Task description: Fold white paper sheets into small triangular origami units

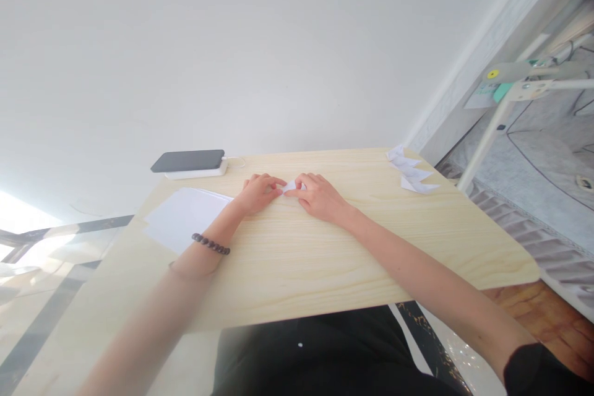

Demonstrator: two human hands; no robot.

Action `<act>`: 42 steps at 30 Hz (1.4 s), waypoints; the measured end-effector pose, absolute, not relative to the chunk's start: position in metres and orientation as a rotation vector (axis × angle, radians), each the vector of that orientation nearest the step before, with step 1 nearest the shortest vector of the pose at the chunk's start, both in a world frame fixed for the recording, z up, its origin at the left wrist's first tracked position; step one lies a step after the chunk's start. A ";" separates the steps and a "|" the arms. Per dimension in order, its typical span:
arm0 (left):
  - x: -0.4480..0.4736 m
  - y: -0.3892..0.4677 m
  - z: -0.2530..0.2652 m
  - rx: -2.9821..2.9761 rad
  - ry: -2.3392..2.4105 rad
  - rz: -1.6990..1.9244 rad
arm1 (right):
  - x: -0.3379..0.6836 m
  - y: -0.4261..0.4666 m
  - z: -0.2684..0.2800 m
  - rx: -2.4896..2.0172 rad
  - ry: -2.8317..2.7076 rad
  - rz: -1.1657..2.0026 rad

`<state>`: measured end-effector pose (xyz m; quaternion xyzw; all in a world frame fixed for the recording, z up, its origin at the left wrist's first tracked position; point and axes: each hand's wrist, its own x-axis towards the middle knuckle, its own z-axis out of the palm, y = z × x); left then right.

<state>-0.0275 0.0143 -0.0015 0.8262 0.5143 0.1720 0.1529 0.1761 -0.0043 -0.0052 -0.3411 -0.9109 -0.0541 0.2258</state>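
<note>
A small folded piece of white paper [291,185] lies on the wooden table between my hands, partly covered by fingers. At its left end, the thumb and fingers of my left hand [261,193] pinch it. My right hand [319,197] grips the right side, thumb stretched along the paper's near edge. Near my left forearm rests a stack of white paper sheets [179,213], partly hidden by that arm. Several folded paper pieces with pointed ends [411,170] sit in a row at the table's far right corner.
A dark phone [189,161] lies on a white block [197,173] at the far left, with a white cable attached. The light wooden table [297,266] meets a white wall [278,62] behind. A white metal frame [492,130] stands beyond the table's right side.
</note>
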 end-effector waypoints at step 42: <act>-0.019 0.004 0.001 2.644 1.118 0.616 | 0.214 0.007 -0.006 -0.959 -2.349 0.202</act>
